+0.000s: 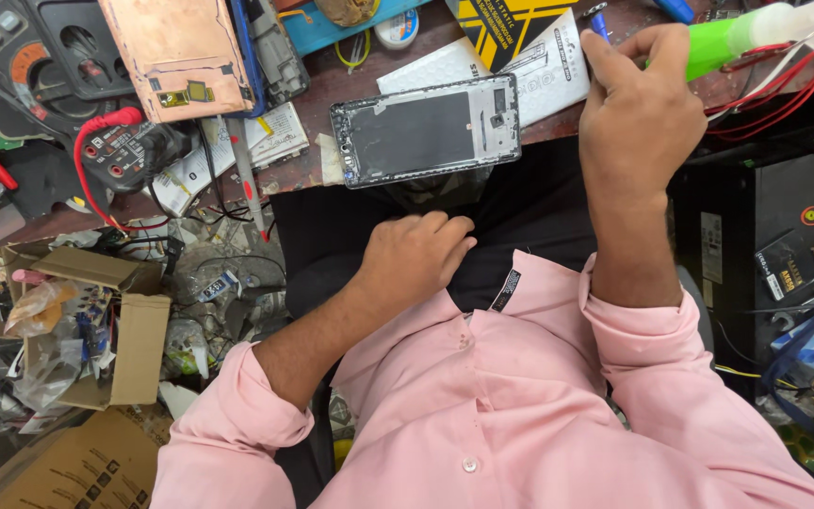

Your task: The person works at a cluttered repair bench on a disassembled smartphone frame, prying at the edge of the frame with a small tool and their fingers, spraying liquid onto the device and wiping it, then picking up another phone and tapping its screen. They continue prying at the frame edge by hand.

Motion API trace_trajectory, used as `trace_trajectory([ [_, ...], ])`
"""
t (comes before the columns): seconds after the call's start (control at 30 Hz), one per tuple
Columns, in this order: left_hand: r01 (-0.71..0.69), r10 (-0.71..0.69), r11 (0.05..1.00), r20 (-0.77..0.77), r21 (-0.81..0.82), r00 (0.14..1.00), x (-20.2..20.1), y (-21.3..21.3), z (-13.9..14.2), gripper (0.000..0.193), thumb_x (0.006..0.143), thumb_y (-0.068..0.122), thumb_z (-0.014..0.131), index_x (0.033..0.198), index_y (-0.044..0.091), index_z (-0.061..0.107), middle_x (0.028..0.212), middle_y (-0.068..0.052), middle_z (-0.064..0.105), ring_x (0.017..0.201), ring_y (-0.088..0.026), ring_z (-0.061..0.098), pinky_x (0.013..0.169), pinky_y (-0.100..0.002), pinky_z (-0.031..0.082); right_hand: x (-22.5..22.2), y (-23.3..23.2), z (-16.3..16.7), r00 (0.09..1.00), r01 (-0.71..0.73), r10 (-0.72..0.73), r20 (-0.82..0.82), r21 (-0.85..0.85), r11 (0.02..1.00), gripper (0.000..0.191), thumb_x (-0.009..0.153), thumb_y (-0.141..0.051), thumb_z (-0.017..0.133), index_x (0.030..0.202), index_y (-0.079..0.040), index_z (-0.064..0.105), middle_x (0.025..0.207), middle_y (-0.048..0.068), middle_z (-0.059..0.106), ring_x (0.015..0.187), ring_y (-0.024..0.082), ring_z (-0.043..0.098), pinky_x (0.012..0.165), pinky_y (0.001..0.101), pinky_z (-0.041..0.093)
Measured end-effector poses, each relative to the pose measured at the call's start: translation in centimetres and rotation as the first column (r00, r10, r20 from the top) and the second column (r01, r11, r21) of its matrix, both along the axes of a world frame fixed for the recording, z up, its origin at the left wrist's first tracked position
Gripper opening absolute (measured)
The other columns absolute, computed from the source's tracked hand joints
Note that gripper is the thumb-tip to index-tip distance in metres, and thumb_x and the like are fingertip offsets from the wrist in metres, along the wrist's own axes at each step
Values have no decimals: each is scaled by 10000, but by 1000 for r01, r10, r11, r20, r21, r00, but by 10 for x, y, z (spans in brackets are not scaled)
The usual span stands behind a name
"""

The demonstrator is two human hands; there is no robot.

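An opened phone frame (426,129) with a dark inner panel lies at the near edge of the brown workbench (350,80). My right hand (638,118) is raised to the right of it, its fingers closed around a green squeeze bottle (737,38). A blue-tipped tool (598,19) shows just above its fingers. My left hand (414,254) rests on my dark-trousered lap below the phone, fingers loosely curled and holding nothing. Both sleeves are pink.
A copper-coloured phone back (179,52) lies at the upper left beside a multimeter (124,146) with red leads. White paper packets (548,66) sit behind the phone. Red wires (784,94) run at right. Cardboard boxes (134,344) and clutter fill the floor at left.
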State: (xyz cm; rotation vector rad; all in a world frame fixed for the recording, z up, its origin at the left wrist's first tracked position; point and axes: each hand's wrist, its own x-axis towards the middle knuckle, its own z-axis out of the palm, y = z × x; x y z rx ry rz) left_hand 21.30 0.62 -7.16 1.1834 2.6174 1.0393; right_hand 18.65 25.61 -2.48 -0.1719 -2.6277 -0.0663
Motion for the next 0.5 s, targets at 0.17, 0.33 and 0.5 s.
trace_trajectory([
  [0.17, 19, -19, 1000, 9, -20, 1000, 2, -1, -3, 150, 932, 293, 734, 960, 148, 711, 766, -27, 604, 641, -222, 656, 546, -368, 507, -2, -1, 12, 1000, -26, 26, 2, -53, 998, 160, 896, -150, 839, 1054, -167, 820, 1016, 21, 576, 699, 212, 636, 551, 350, 486],
  [0.33, 25, -24, 998, 13, -50, 1000, -1, 3, -4, 166, 925, 311, 743, 921, 150, 702, 750, -27, 599, 633, -226, 653, 540, -373, 505, 5, 2, 18, 999, -45, 46, 24, -71, 996, 122, 891, -136, 845, 1009, -145, 812, 1041, 18, 575, 781, 219, 635, 612, 364, 489],
  [0.5, 3, -3, 1000, -11, 22, 1000, -4, 11, -1, 154, 928, 298, 750, 920, 150, 707, 758, -24, 588, 628, -222, 634, 543, -367, 495, 20, 7, 12, 998, -34, 39, 55, -80, 996, 205, 937, -57, 796, 1111, -165, 817, 1104, 20, 564, 982, 248, 614, 759, 381, 506],
])
